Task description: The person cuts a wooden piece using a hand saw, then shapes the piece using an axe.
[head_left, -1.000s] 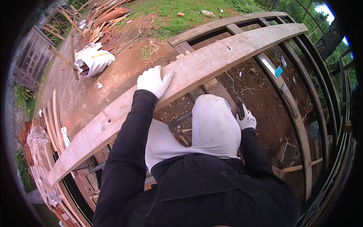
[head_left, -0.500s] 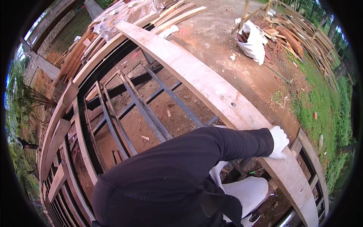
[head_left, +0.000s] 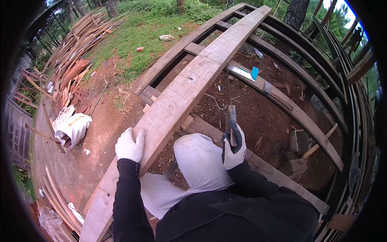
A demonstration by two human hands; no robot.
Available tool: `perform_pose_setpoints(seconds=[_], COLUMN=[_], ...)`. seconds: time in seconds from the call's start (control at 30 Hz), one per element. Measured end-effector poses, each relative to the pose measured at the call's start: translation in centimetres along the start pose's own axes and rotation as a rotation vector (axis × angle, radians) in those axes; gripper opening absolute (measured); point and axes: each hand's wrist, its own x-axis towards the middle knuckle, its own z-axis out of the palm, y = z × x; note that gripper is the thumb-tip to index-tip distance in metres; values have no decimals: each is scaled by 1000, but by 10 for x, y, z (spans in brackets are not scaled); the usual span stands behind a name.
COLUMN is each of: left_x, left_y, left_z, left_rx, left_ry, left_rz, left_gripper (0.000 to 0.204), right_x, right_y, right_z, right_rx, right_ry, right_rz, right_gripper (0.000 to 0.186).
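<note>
A long pale wooden plank [head_left: 173,101] runs diagonally from the lower left to the far upper right, laid across a timber frame. My left hand [head_left: 131,145], in a white knit glove, grips the plank's left edge, with thumb and fingers on its top face. In my right hand [head_left: 236,143], gloved in white and dark grey, is a handsaw [head_left: 230,94], held by its handle. Its blade shows nearly edge-on, pointing away beside the plank's right side; I cannot tell if it touches. My knee in pale trousers [head_left: 199,155] lies between both hands.
A try square [head_left: 254,73] with a teal handle rests on a frame beam [head_left: 298,107] ahead. Concrete blocks [head_left: 300,141] stand inside the frame at right. A white sack [head_left: 74,127] and piled scrap boards [head_left: 74,60] lie on the left. A plastic bottle [head_left: 258,53] is farther off.
My view has swung round, bringing the far end of the plank ahead. My right hand with the handsaw and the try square have come into sight. My left hand still holds the plank.
</note>
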Motion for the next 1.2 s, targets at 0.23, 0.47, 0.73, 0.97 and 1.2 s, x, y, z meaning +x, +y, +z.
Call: perform_pose_setpoints(seconds=[0.23,0.47,0.73,0.97,1.2], left_x=[0,8,4,2,4], left_y=[-14,-8,-11,2,-26], left_z=[0,9,3,-5,-4], left_rx=[26,24,20,31,-163], left_ry=[-94,-121,-25,-97,-186], left_rz=[-87,-74,-51,-79,-62], left_gripper=[62,61,58,58,61], right_x=[31,143,162,157,155], right_y=[-31,-14,27,29,36], right_z=[38,155,212,202,206], right_rx=[-212,-686,-822,-807,-775], right_ry=[-171,-441,-614,-639,-561], right_rz=[-494,-745,-655,-619,-663], right_gripper=[56,44,40,40,43])
